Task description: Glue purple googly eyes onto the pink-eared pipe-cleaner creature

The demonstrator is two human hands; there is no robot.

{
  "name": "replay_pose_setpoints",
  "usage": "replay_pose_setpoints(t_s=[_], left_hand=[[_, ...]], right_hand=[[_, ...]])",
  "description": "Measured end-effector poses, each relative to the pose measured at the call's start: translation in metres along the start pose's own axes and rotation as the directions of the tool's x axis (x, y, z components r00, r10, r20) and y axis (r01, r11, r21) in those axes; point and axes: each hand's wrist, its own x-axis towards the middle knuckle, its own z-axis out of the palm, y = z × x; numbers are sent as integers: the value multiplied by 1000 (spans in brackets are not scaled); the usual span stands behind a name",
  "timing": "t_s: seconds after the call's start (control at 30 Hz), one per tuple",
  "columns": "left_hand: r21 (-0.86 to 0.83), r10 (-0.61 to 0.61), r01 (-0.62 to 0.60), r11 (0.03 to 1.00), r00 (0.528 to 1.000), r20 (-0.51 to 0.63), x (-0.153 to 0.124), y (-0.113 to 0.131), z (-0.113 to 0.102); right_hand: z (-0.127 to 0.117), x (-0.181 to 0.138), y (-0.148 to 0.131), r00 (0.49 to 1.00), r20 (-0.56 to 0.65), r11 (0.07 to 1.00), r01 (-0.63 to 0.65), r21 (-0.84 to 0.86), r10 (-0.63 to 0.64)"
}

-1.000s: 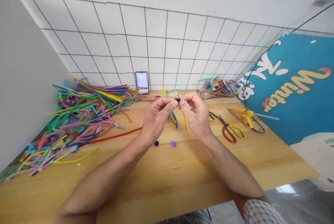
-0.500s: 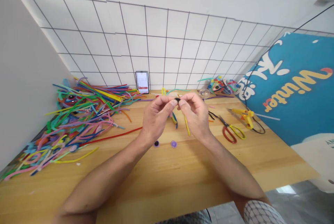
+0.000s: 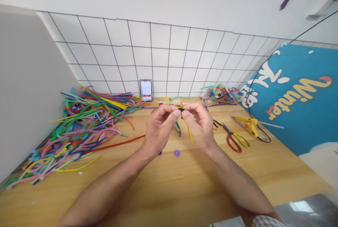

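Note:
My left hand (image 3: 160,127) and my right hand (image 3: 200,123) meet above the middle of the wooden table (image 3: 169,188), fingertips pinched together on a small black piece (image 3: 181,109). Blue and yellow pipe cleaners (image 3: 185,131) hang down between the two hands; which hand holds them I cannot tell. Two small purple round pieces (image 3: 176,153) lie on the table just under my wrists.
A big heap of coloured pipe cleaners (image 3: 84,121) covers the table's left side. Red-and-yellow scissors (image 3: 235,139) and a yellow glue gun (image 3: 249,123) lie to the right. A phone (image 3: 146,90) leans on the grid wall, a colourful craft figure (image 3: 223,93) beside a blue banner (image 3: 295,96).
My hands keep the same pinch on the black piece. The view has tilted slightly, so everything sits a little lower in the picture.

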Motion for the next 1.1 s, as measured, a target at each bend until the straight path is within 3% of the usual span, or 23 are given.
replay_pose_setpoints(t_s=[0.2, 0.47, 1.1], left_hand=[[19, -7, 7, 1000, 1000, -4, 2, -3, -1], [19, 0, 0, 1000, 999, 39, 3, -5, -3], [11, -10, 9, 1000, 999, 48, 3, -5, -2]], right_hand=[[1, 0, 0, 999, -35, 1000, 26, -7, -27], [-1, 1, 0, 999, 19, 999, 27, -18, -27], [0, 0, 0, 1000, 22, 1000, 11, -1, -11]])
